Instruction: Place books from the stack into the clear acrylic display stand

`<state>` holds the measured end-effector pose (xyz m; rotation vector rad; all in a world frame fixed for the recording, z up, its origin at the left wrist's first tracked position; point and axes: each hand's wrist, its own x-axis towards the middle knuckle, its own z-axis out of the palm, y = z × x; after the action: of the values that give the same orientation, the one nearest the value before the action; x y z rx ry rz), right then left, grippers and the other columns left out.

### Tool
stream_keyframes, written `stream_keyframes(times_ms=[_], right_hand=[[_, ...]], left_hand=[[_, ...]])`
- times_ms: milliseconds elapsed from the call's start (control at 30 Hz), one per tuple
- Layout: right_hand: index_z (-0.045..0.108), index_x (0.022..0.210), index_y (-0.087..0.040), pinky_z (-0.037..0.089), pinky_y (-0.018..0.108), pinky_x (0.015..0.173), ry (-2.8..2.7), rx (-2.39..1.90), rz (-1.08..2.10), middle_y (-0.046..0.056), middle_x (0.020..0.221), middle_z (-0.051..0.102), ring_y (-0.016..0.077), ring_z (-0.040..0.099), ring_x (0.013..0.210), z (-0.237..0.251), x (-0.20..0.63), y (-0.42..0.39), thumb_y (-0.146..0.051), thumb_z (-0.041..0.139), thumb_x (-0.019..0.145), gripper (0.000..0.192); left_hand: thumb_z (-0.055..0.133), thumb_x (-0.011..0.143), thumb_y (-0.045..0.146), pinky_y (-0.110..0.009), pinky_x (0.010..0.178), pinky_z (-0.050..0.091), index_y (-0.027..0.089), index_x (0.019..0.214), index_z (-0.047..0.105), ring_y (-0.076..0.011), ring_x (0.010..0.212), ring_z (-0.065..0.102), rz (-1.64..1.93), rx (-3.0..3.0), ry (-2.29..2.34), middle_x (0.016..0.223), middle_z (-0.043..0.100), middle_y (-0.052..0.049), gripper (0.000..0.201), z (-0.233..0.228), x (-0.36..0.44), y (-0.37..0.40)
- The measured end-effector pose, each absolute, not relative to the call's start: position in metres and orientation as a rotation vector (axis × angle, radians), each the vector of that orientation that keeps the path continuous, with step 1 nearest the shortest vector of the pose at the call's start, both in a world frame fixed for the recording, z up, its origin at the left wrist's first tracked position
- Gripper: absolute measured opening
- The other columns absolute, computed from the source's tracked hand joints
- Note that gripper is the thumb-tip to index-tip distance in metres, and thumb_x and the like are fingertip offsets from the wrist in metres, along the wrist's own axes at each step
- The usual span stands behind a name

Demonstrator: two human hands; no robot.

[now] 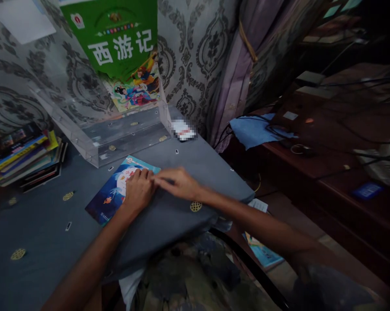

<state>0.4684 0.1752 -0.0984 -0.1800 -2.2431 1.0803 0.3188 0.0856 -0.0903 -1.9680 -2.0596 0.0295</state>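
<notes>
A thin blue picture book (112,196) with a sea scene on its cover lies tilted on the cloth-covered table. My left hand (139,188) is on its right part, fingers curled and pressed together by the edge. Meeting it from the right, my right hand (180,184) has thumb and forefinger closed together, the tips against the left hand at the book's edge. What those tips pinch, if anything, is hidden. Behind the book stands a clear plastic rack (94,153), with a green book (117,47) with a colourful picture upright at its back.
A stack of books (29,162) sits at the left. A phone-like object (183,130), partly pixelated, lies right of the rack. The grey table (214,166) ends near a dark red desk (327,172) with cables and a blue cloth (260,128). Another book (264,252) lies lower down.
</notes>
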Motion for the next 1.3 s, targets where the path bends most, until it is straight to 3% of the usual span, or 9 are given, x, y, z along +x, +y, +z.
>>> stream_keyframes(times_ms=[133,267,500,1100,1300], right_hand=[[0.073,0.103,-0.015,0.053,0.030,0.082,-1.875,-0.432,1.388,0.005,0.091,0.078,0.0175,0.071,0.088,-0.111,0.456,0.230,-0.034,0.054,0.097,0.028],[0.071,0.113,-0.014,0.052,0.032,0.089,-1.802,-0.482,1.502,0.007,0.095,0.079,0.0169,0.070,0.092,-0.123,0.448,0.241,-0.036,0.052,0.099,0.032],[0.068,0.120,-0.016,0.047,0.040,0.103,-1.905,-0.372,1.428,0.008,0.107,0.078,0.0197,0.069,0.107,-0.114,0.456,0.228,-0.034,0.047,0.103,0.033],[0.068,0.122,-0.018,0.048,0.041,0.104,-1.931,-0.320,1.387,0.007,0.107,0.077,0.0191,0.069,0.107,-0.110,0.458,0.227,-0.033,0.045,0.104,0.033],[0.069,0.122,-0.021,0.049,0.040,0.099,-2.102,-0.306,1.184,0.005,0.100,0.078,0.0197,0.067,0.105,-0.111,0.458,0.226,-0.030,0.045,0.103,0.032]], left_hand=[[0.044,0.100,0.029,-0.036,0.064,0.044,0.016,0.092,0.071,-0.0293,0.090,0.064,-0.015,-1.935,-2.063,0.094,0.072,-0.013,0.031,-0.089,0.320,0.085],[0.043,0.100,0.027,-0.035,0.062,0.043,0.016,0.092,0.071,-0.0278,0.088,0.065,-0.073,-1.930,-2.029,0.093,0.073,-0.012,0.031,-0.090,0.319,0.085],[0.043,0.100,0.025,-0.036,0.062,0.043,0.016,0.092,0.072,-0.0280,0.086,0.066,-0.145,-1.960,-2.014,0.090,0.074,-0.012,0.032,-0.089,0.315,0.085],[0.042,0.099,0.025,-0.037,0.063,0.045,0.016,0.094,0.073,-0.0288,0.088,0.064,-0.135,-1.965,-2.027,0.094,0.074,-0.013,0.033,-0.091,0.315,0.084],[0.043,0.100,0.030,-0.036,0.064,0.045,0.016,0.096,0.072,-0.0286,0.089,0.063,-0.044,-1.964,-2.029,0.097,0.072,-0.013,0.033,-0.091,0.318,0.084]])
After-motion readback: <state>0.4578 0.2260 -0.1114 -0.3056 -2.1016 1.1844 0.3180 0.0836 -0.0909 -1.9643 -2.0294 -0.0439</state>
